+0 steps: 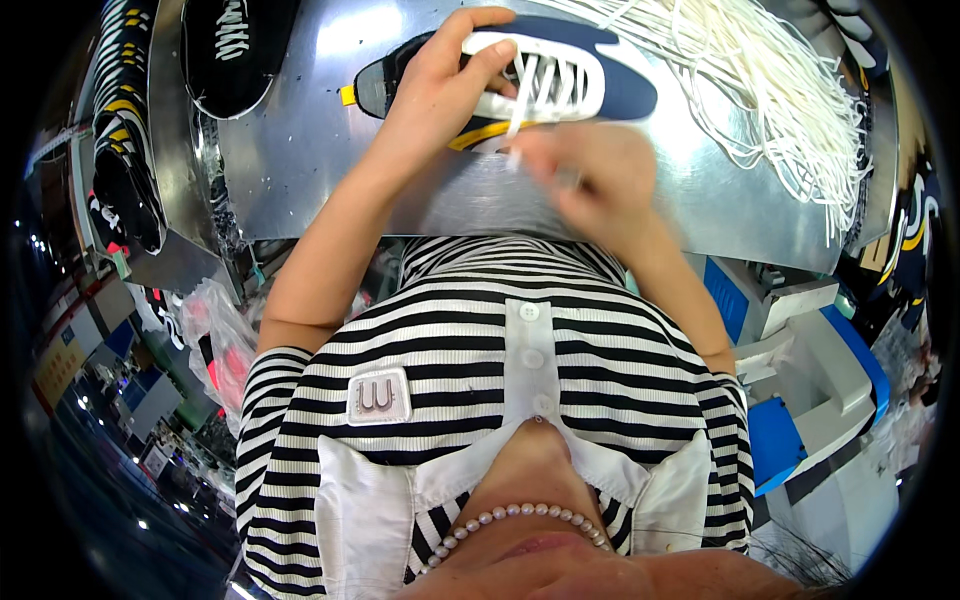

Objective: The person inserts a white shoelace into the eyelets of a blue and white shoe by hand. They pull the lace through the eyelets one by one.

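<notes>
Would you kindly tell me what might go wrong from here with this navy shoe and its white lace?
The white lace could twist or tighten unevenly, since it runs at an angle to the blurred right hand. The navy shoe might slip on the smooth metal table if the left hand loosens. Strands from the loose laces, spread near the toe, may tangle.

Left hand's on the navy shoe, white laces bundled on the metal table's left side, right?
Not quite: the head view shows the bundle of white laces on the right side of the metal table. The left hand is on the navy shoe.
</notes>
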### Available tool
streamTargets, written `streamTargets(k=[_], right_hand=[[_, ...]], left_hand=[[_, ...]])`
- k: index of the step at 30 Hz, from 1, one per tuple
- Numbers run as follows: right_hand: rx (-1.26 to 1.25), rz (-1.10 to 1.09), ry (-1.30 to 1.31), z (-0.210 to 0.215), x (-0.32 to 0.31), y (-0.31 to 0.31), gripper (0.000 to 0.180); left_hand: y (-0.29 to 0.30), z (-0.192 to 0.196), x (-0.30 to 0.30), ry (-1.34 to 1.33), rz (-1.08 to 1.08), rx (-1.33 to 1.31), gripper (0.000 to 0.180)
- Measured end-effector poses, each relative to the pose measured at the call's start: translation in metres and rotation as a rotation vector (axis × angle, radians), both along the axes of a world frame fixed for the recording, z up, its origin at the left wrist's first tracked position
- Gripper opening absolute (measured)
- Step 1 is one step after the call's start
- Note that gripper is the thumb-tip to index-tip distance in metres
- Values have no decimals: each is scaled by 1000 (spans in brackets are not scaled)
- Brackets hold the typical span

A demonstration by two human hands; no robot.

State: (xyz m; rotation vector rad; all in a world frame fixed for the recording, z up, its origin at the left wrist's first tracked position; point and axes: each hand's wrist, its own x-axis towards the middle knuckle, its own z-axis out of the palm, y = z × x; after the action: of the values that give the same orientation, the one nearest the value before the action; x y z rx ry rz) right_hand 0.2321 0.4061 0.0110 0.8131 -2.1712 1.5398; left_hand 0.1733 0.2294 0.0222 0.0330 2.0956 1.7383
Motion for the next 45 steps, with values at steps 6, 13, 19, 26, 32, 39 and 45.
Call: streamTargets(k=[6,13,19,26,32,39,45], right_hand=[[-106,106,-226,-10,14,-10,25],[-137,-116,-418,-35,5,-16,19],[-293,-236,-897,4,37,24,16],[20,-406,-831,-15,16,-9,16],[-432,-294,-874,-5,6,-16,12],[-359,-320,-684,-21,-1,-20,16],[-118,-237,-737,0,21,-4,23]], left_hand=[[3,-12,-14,69,-26,-45,38],[-8,11,-3,118,-159,-175,42],[-34,34,39,482,-236,-475,38],[-18,14,38,637,-199,-490,21],[-21,10,34,479,-225,-470,24],[-5,14,33,434,-203,-699,28],[-6,2,32,599,-145,-635,25]])
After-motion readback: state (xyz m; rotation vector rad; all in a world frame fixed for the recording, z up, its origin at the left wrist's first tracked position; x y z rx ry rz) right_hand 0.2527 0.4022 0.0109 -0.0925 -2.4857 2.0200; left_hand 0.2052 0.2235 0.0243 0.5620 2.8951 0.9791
